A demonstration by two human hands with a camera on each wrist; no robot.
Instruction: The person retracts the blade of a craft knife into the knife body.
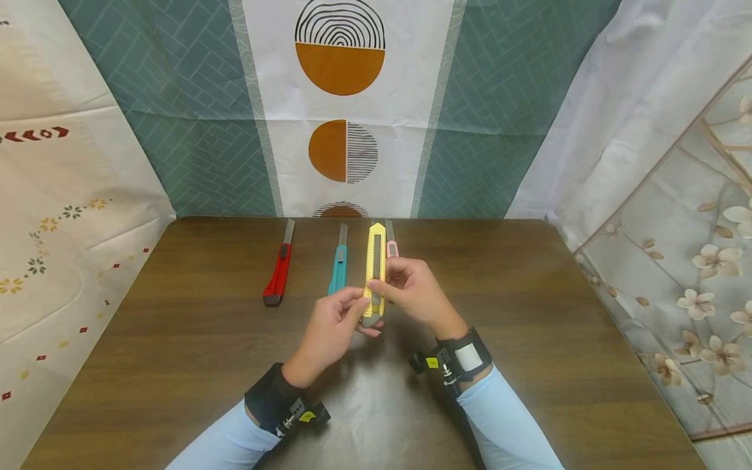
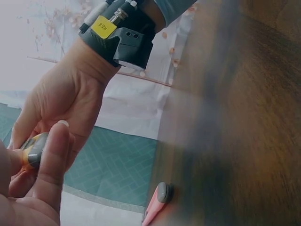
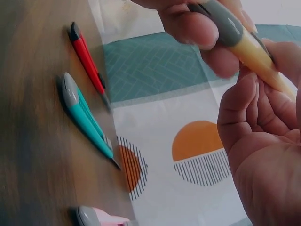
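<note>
A yellow utility knife (image 1: 376,258) with a grey end cap is held up over the table by both hands. My left hand (image 1: 329,329) pinches its lower end near the cap. Higher up, my right hand (image 1: 422,294) grips the body, thumb across its front. In the right wrist view the knife's yellow body (image 3: 256,61) runs between the two hands. Whether any blade sticks out at its top is unclear. Behind it lies a pink utility knife (image 1: 392,248), partly hidden by my right hand. A teal utility knife (image 1: 337,269) lies left of the yellow one.
Further left on the brown wooden table (image 1: 176,339) lies a red utility knife (image 1: 279,274). The red, teal and pink knives have their blades out, pointing to the table's back edge. A patterned curtain (image 1: 482,117) hangs behind, with floral cloth (image 1: 705,294) at the right.
</note>
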